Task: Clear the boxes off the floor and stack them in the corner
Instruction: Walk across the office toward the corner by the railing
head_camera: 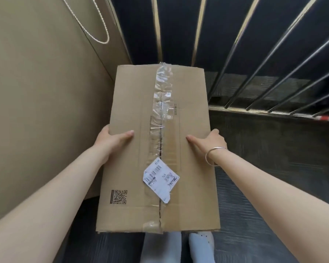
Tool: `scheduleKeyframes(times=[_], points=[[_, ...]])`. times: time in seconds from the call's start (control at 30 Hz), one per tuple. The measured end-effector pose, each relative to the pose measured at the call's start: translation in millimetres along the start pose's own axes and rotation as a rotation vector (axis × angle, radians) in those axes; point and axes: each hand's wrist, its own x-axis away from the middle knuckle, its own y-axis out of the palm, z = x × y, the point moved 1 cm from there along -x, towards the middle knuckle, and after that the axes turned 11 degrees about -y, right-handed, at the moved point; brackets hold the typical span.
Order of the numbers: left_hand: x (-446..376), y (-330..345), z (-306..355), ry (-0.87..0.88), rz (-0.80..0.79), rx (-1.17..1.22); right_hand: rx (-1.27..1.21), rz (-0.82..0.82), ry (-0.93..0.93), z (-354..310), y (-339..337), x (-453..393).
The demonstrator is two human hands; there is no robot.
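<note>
1. I have the cardboard box (160, 149) held flat in front of me at the centre of the frame, long axis running away from me, taped seam up. My left hand (112, 140) clamps its left edge and my right hand (210, 142) its right edge — thumbs lie on top; the fingers are hidden, presumably curled under.
2. Both hands sit about halfway along the box, so the near end with the shipping label (160, 180) hangs toward my legs, at the bottom of the frame.
3. To set it down well, I should keep it level and aim its far end at the corner in the upper middle — where the beige wall (46, 92) meets the metal railing (254, 73).
4. I judge the grip even; slide my fingers out only once the box rests on the floor.
</note>
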Motion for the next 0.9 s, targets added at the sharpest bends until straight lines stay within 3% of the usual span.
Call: scheduleKeyframes(times=[0.47,0.9], points=[[-178,28,-90,-0.074,0.018,-0.069,-0.036,0.003,0.095,60,148,-112],[-257,11,-132,-0.139,0.165,-0.188,-0.052,-0.036,0.113,57,238,-153]])
